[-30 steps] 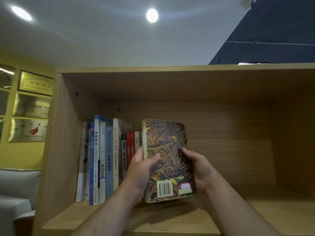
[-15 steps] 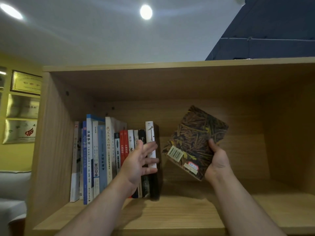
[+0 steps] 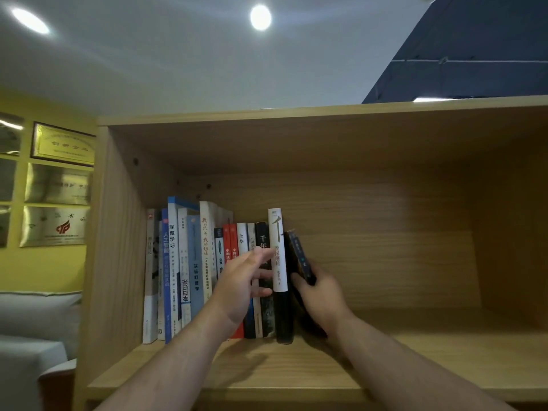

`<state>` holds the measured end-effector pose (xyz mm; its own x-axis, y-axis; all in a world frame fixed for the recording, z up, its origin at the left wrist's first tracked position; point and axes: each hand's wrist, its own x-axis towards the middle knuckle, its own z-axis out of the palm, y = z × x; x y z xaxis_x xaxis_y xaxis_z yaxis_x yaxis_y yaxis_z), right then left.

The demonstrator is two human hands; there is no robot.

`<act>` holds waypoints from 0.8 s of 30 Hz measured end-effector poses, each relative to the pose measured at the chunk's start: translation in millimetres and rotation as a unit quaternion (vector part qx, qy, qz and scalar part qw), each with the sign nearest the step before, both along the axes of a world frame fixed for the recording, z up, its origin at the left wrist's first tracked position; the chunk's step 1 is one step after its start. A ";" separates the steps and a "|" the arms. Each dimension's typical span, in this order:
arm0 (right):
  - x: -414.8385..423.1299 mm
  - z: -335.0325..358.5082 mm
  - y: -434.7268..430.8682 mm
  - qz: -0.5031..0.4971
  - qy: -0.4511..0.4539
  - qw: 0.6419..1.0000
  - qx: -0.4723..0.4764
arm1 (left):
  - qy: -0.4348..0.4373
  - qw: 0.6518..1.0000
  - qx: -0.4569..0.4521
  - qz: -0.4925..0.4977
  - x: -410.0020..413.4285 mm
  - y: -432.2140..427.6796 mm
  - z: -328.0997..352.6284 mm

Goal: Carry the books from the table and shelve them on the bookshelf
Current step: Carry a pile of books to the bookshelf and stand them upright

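Our right hand (image 3: 321,295) is closed around the dark book (image 3: 299,256), fingers wrapped over its lower spine, thumb side hidden. The book stands nearly upright, long axis vertical with the top tipped slightly away from the row, spine facing us, its foot hidden behind the hand so we cannot tell whether it touches the shelf board (image 3: 296,372). Just left of the grip, touching or almost touching, is the white-jacketed book (image 3: 278,250), the last one in the row of books (image 3: 189,271). Our left hand (image 3: 241,287) is open, fingers spread, holding nothing, fingertips laid against the spines just left of that white-jacketed book. The row runs on left from there, upright, up to near the left side panel (image 3: 118,247). To the right of the grip the compartment is open board all the way to the right wall (image 3: 510,232), lots of room. Above the grip there is clear space up to the top panel (image 3: 326,143). Past the left panel, plaques (image 3: 63,143) hang on a yellow wall.
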<state>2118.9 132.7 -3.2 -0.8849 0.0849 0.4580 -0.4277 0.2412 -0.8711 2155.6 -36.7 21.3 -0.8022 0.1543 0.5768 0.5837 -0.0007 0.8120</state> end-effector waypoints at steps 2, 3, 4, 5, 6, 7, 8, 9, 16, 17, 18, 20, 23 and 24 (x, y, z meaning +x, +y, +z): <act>3.4 -2.4 1.8 0.059 -0.044 0.997 -0.017 | 0.075 0.989 0.000 0.130 1.7 -17.6 -9.9; 4.7 -4.4 3.9 0.084 -0.062 0.994 -0.018 | 0.110 0.966 -0.015 0.233 2.5 -28.3 -16.6; 4.9 -6.3 6.1 0.098 -0.073 0.992 -0.004 | 0.133 0.933 -0.037 0.332 3.8 -37.9 -23.5; 4.7 -7.6 7.4 0.099 -0.076 0.992 0.017 | 0.128 0.904 -0.053 0.403 2.5 -46.8 -30.3; 3.4 -9.0 8.1 0.091 -0.071 0.993 0.037 | 0.085 0.896 -0.056 0.433 0.8 -55.2 -35.3; 2.8 -9.4 8.5 0.083 -0.063 0.993 0.050 | 0.015 0.901 -0.054 0.430 -1.4 -61.7 -37.6; 1.1 -9.6 8.8 0.080 -0.059 0.994 0.054 | -0.049 0.907 -0.057 0.415 -3.5 -66.2 -38.1; 0.1 -9.8 8.3 0.082 -0.056 0.994 0.052 | -0.091 0.909 -0.073 0.401 -8.6 -70.8 -40.2; -10.9 -5.7 -10.1 0.078 -0.072 0.988 0.110 | -0.113 0.930 -0.085 0.340 -30.4 -88.7 -44.0; -12.4 -5.5 -11.6 0.084 -0.070 0.988 0.109 | -0.107 0.931 -0.097 0.336 -32.9 -90.0 -44.4; -14.3 -5.5 -12.3 0.089 -0.067 0.988 0.108 | -0.101 0.931 -0.100 0.335 -33.7 -91.3 -43.6; -18.4 -6.3 -13.0 0.100 -0.056 0.988 0.101 | -0.096 0.931 -0.103 0.337 -34.6 -96.4 -41.7; -26.6 -7.9 -10.0 0.102 -0.042 0.990 0.093 | -0.092 0.935 -0.101 0.326 -40.3 -101.7 -44.2; -28.7 -8.2 -8.3 0.097 -0.041 0.990 0.093 | -0.095 0.938 -0.097 0.320 -41.6 -100.9 -45.1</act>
<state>2090.2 124.5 -11.4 -0.9110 -0.1692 0.3761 -0.4118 0.3217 -0.8526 2114.0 -137.6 -23.8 -0.8523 -0.3061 0.4242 0.2588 0.4579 0.8505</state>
